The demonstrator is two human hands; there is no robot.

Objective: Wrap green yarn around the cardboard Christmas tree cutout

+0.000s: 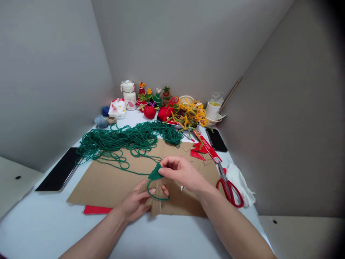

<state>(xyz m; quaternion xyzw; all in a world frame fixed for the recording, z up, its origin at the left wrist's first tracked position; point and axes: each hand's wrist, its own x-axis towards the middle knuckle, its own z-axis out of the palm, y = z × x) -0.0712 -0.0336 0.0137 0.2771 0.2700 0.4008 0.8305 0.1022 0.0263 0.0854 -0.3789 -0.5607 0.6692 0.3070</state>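
Cutout (156, 205): tree-shaped cardboard piece, held just above the cardboard sheet (107, 181) at the six o'clock edge of the table (48, 226).
Grip, left hand (134, 205): fingers closed under the cutout's lower half, thumb pressed on top.
Grip, right hand (183, 173): thumb and forefinger pinched shut on the green yarn (155, 174) at the cutout's tip; the other fingers were loosely curled.
Yarn path: tight turns covered the tip, a slack loop hung across the middle, and one strand ran to the yarn heap (129, 138) at eleven o'clock.
Nearby: scissors (229, 189) at three o'clock of the hands.
Risk: the slack loop could slip off the narrow tip if the pinch eased, and a snag in the tangled heap could jerk the strand and loosen the turns.
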